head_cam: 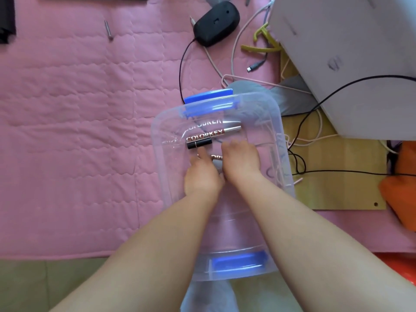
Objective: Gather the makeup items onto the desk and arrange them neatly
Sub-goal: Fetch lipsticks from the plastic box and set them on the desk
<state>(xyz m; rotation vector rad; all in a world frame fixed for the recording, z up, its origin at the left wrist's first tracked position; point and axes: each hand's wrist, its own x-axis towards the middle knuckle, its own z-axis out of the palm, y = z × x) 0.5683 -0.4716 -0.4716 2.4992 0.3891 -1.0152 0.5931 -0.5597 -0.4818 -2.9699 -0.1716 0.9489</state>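
A clear plastic storage box [162,140] with blue handle clips lies on the pink quilted surface, and both my hands are inside it. On its floor lie a lettered makeup tube [209,135] and, just below it, a short black lipstick [200,145]. A second lettered tube [216,157] shows between my hands. My left hand [202,174] points a finger toward the lipstick and touches that second tube. My right hand [242,161] rests curled over the same tube; the grip itself is hidden.
A black mouse [216,23] and several cables lie beyond the box. A white box-shaped object [351,55] stands at the right over a wooden board [337,174]. An orange object [400,188] is at the right edge. A metal pin [108,30] lies at the far left.
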